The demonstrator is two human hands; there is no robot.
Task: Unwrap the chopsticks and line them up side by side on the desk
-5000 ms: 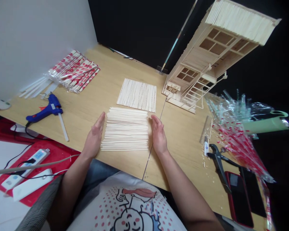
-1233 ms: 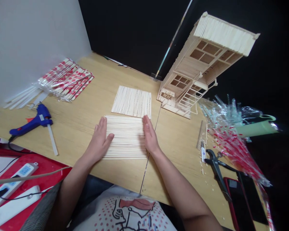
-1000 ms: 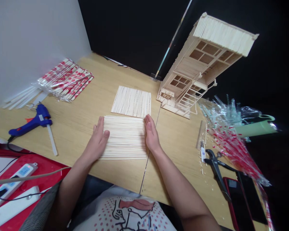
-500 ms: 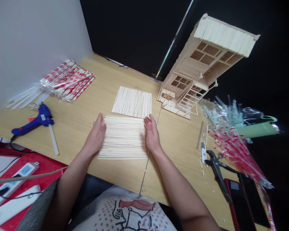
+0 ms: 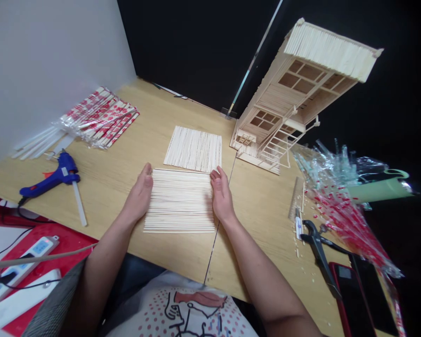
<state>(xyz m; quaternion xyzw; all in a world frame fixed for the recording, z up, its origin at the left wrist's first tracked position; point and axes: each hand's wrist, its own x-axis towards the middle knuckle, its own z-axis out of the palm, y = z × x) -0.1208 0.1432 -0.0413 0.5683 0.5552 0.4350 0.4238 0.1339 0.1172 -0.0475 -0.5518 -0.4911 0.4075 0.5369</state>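
Observation:
A row of pale wooden sticks (image 5: 181,201) lies side by side on the table, running left to right like a flat panel. Along its left ends stands my left hand (image 5: 139,194), fingers straight and held together, thumb up. My right hand (image 5: 222,195) is upright at the opposite ends, its fingers stretched out and touching or very near them. Neither hand grips anything. Just behind is a second flat panel of sticks (image 5: 193,148), its sticks running away from me; its near right corner is by my right fingertips.
A wooden stick model house (image 5: 284,98) stands at the back right. At left are a blue glue gun (image 5: 63,171) and red-patterned chopstick packets (image 5: 101,114). Pliers (image 5: 317,248), a ruler (image 5: 296,201), a phone (image 5: 351,299) and plastic wrappers (image 5: 354,215) lie at right.
My left hand has drawn slightly left from the stick ends. My right hand stays in place, and the whole view has shifted a little.

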